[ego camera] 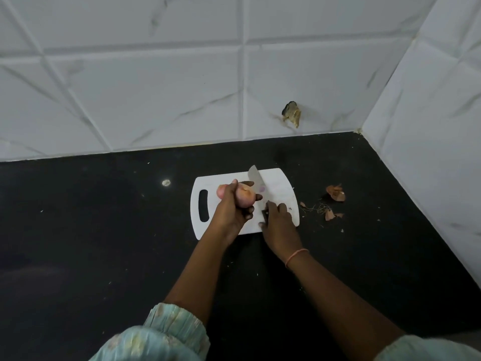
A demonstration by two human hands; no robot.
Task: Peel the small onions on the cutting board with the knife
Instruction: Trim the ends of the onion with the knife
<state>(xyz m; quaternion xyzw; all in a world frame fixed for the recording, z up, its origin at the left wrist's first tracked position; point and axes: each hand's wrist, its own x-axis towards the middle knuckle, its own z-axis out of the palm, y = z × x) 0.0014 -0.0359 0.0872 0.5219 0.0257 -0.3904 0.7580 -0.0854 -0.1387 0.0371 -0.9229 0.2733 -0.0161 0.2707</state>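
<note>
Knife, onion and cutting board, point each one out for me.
knife (pixel 255 178), head view, on the flat of the blade.
onion (pixel 247 198), head view, on its peeled side.
cutting board (pixel 279 182), head view, on its bare far corner.

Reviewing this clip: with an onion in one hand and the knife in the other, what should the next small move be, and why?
Probably bring the knife blade to the onion and nick its skin. The left hand grips the onion above the cutting board; the right hand holds the knife just beside it, blade pointing away. Onion skins already lie on the counter.

black counter (pixel 104 230), cutting board (pixel 281 183), onion skins (pixel 335 193)
</note>
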